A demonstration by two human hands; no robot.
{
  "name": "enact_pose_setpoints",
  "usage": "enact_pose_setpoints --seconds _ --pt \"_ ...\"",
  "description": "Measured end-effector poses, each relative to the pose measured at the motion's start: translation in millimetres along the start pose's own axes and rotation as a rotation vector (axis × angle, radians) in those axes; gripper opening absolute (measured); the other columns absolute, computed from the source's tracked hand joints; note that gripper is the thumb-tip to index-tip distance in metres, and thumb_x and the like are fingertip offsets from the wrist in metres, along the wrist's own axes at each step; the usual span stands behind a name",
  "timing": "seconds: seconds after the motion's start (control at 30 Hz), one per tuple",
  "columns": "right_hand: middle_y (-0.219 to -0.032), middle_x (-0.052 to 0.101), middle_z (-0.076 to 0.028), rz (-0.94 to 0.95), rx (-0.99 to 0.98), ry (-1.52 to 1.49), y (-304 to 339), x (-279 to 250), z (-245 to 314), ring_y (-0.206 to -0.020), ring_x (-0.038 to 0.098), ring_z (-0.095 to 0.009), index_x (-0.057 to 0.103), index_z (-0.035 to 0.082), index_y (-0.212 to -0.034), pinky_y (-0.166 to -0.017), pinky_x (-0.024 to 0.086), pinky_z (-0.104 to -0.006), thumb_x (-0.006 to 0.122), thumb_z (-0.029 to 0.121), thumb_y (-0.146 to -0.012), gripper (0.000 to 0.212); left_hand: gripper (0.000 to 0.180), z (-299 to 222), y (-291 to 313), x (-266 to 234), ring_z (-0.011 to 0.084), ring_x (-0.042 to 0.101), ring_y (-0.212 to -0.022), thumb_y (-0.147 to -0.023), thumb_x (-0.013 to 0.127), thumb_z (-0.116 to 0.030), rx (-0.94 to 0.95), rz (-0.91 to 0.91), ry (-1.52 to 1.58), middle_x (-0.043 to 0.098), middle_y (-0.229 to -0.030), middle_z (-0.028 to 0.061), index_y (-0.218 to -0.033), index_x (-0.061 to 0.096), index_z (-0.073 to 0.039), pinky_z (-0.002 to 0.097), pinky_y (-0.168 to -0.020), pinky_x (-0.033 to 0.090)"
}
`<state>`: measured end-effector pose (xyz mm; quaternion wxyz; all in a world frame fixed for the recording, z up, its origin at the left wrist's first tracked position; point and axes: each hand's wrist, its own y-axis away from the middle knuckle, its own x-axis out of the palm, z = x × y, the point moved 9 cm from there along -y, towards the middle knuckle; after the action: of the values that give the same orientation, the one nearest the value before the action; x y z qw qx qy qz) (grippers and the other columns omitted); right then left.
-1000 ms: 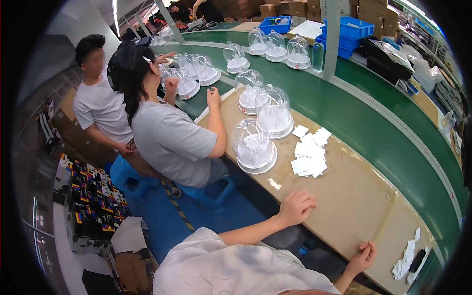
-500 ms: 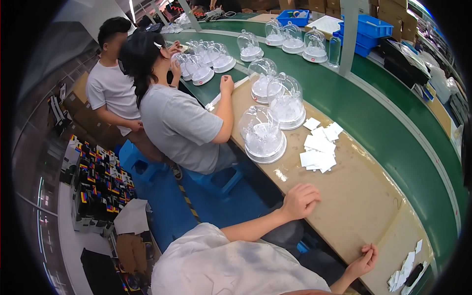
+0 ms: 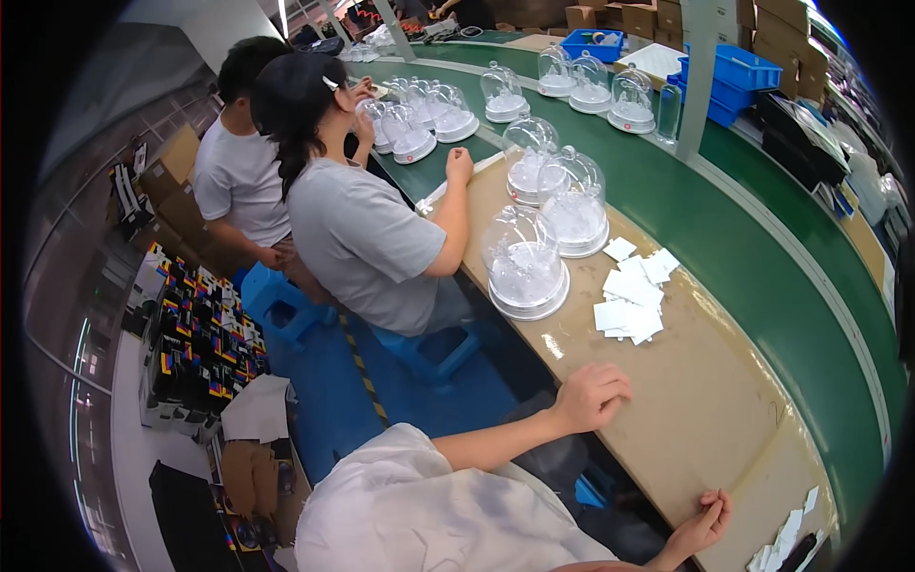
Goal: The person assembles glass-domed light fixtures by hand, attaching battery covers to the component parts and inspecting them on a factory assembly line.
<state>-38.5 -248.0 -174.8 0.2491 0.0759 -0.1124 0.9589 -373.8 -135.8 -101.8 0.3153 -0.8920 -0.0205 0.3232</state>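
My left hand [image 3: 593, 397] rests in a loose curl on the near edge of the tan tabletop [image 3: 691, 405], with nothing visible in it. Lower right, my right hand [image 3: 703, 524] lies at the same edge, fingers bent in against the thumb and no object showing. Ahead of my left hand is a loose pile of white square cards [image 3: 631, 297]. Beyond the cards stand a clear dome on a white round base [image 3: 527, 267] and two more such domes. More white cards [image 3: 783, 545] and a black object [image 3: 801, 553] lie past my right hand.
A green conveyor [image 3: 762, 238] curves along the table's far side, carrying more domes and a clear bottle [image 3: 668, 112]. A grey post [image 3: 699, 81] rises by blue bins [image 3: 729, 71]. To the left, a seated co-worker in grey [image 3: 367, 229] sits near another person in white [image 3: 243, 176].
The view has swung slightly, so the domes, cards and co-workers appear farther right and lower. Both my hands keep nearly the same pose on the table edge.
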Motion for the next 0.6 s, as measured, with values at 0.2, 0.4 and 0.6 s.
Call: enact_pose_setpoints --seconds 0.2,0.4,0.6 --pt "-0.082 0.054 -0.006 -0.005 -0.005 -0.028 1.6 -0.5 0.2 -0.082 0.050 -0.014 0.057 -0.003 -0.108 -0.079 0.042 -0.0269 0.043 0.007 -0.098 0.020 0.013 -2.7 -1.4 -0.4 0.0213 0.061 -0.082 -0.066 0.060 0.000 0.033 -0.031 -0.012 0.062 -0.082 0.0011 -0.073 0.062 -0.010 0.0330 -0.068 0.046" --pt "-0.081 0.054 -0.006 0.000 -0.017 -0.032 0.0 3.5 3.7 -0.081 0.050 -0.014 0.057 -0.003 -0.108 -0.077 0.042 -0.0267 0.043 0.006 -0.098 0.019 0.013 -2.9 -0.9 0.4 0.0209 0.061 -0.080 -0.066 0.060 0.000 0.018 -0.010 -0.022 0.062 -0.081 0.0006 -0.073 0.062 -0.010 0.0319 -0.066 0.045" --pt "-0.081 0.054 -0.006 0.024 -0.021 -0.042 -1.9 4.1 3.5 -0.081 0.050 -0.014 0.057 -0.003 -0.107 -0.075 0.041 -0.0259 0.043 0.007 -0.098 0.019 0.014 -4.5 -1.7 -1.9 0.0202 0.061 -0.080 -0.066 0.060 0.001 0.032 -0.035 -0.011 0.062 -0.081 0.0006 -0.073 0.062 -0.010 0.0317 -0.064 0.043"
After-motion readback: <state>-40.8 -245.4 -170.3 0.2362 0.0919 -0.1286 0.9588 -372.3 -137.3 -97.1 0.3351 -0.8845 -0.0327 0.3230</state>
